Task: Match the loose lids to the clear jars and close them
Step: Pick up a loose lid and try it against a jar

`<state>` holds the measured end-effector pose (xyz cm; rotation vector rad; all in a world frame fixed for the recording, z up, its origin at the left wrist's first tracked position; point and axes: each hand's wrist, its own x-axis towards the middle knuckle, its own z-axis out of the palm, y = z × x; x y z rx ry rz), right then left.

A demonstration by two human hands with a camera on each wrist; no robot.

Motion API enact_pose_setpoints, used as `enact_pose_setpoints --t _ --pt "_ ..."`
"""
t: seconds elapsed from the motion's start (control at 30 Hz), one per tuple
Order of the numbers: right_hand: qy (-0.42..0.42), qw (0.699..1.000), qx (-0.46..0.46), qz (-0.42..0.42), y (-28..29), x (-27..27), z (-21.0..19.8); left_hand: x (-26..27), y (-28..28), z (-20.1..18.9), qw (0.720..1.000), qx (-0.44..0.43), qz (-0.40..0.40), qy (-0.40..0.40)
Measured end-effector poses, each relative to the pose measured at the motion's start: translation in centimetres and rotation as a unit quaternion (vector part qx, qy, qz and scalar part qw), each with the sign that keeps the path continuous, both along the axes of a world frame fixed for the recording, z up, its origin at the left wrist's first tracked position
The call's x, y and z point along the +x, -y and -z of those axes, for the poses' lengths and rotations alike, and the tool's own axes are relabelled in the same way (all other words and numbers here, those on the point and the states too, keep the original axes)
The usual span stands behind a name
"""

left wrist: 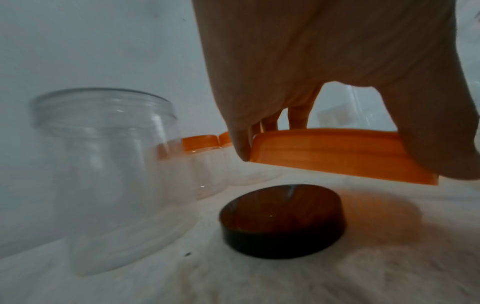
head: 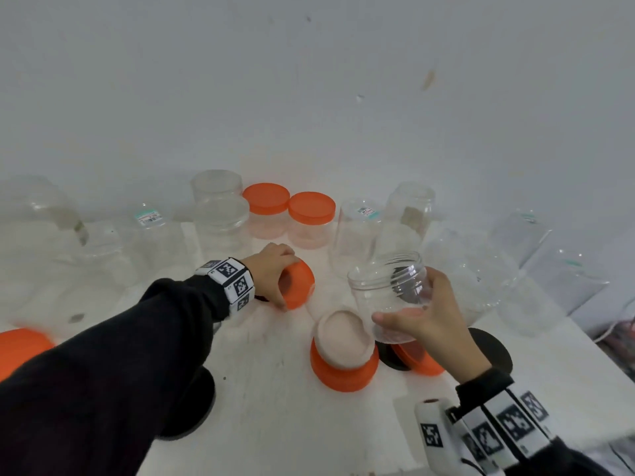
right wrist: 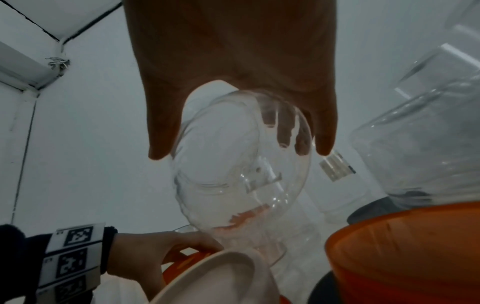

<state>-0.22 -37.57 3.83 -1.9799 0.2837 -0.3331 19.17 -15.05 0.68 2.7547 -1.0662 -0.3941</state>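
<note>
My left hand [head: 275, 269] grips an orange lid [head: 298, 284] by its rim and holds it tilted just above the white table; the left wrist view shows that orange lid [left wrist: 337, 152] raised over a small dark lid [left wrist: 283, 220]. My right hand [head: 424, 314] holds a small clear open jar [head: 390, 290] off the table, thumb on one side and fingers on the other, and the jar [right wrist: 241, 170] fills the right wrist view. A white lid [head: 343, 338] lies stacked on an orange lid [head: 343, 374] in front of the jar.
Several clear open jars [head: 221, 221] line the wall, and two jars with orange lids [head: 311, 207] stand among them. Black lids [head: 491, 348] and an orange lid [head: 417, 359] lie under my right hand. Another orange lid [head: 20, 345] sits at the left edge.
</note>
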Motion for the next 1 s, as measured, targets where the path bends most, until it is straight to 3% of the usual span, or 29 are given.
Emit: enact_pose_setpoints --t 0.3,0.57,0.73,0.83,1.0 --pt "-0.015 0.992 0.054 -0.11 -6.1 2.0 0.1 -2.9 -8.4 -2.3 0.991 -0.077 -0.111 -0.024" --pt "-0.044 0.974 0.05 -0.215 -12.3 3.6 1.4 -8.6 -15.1 -2.9 0.946 -0.223 -0.232 -0.03" --pt "-0.028 0.974 0.061 -0.215 -15.1 5.2 3.4 -11.2 -17.5 -2.3 0.916 -0.276 -0.291 -0.007" --pt "-0.061 0.972 0.078 -0.215 -15.9 5.6 4.8 -12.3 -18.2 -2.1 0.899 -0.307 -0.312 -0.015" --pt "-0.087 0.964 0.075 -0.238 -16.0 5.5 5.3 -13.5 -17.5 -1.8 0.897 -0.327 -0.296 -0.014"
